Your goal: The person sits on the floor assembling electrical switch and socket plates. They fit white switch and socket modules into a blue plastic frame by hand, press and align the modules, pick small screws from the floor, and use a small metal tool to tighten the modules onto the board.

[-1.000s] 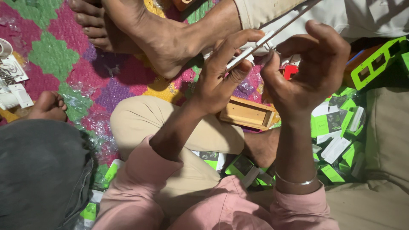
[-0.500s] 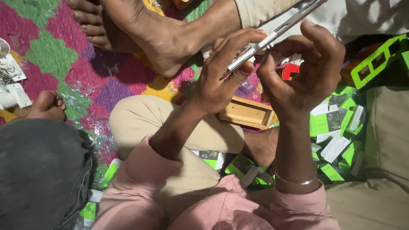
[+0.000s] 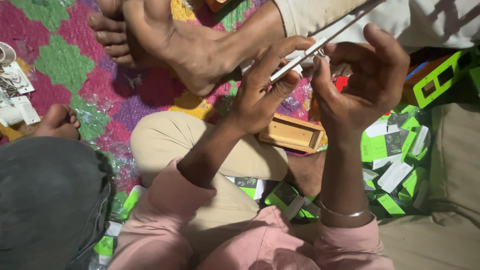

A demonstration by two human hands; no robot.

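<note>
Left hand (image 3: 260, 97) fingers (image 3: 280, 52) pressed together in a pinch on a thin white-and-metal strip (image 3: 320, 47), thumb under, index stretched along its top. The strip's long axis runs diagonal, low-left at the left fingertips up to the upper right, where its far end passes out past a light cloth sleeve (image 3: 400, 20) at the frame top. Right hand (image 3: 362, 82) is curled, fingers bent over in a loose claw, thumb tip touching the strip near a small clip midway along; cannot tell if it grips or only steadies. Both hands are at the strip, left hand holds the lower end, right hand sits just beside it further up the axis. A thin metal bangle (image 3: 345, 212) is on the right wrist, pink sleeves (image 3: 165, 215) on both arms. Below the hands lies a small wooden box (image 3: 290, 132), open, resting against the person's beige-trousered knee (image 3: 170, 145). Right of it is a heap of green-and-white small cartons (image 3: 395, 150), and an orange-and-green plastic tray (image 3: 435, 80) further up. Another person's bare foot (image 3: 170, 42) is close behind the left hand, nearly touching the strip's line, the closest obstruction. A second small foot (image 3: 57, 122) is at the left over a pink-and-green woven mat (image 3: 55, 55), beside grey cloth (image 3: 45, 200).
</note>
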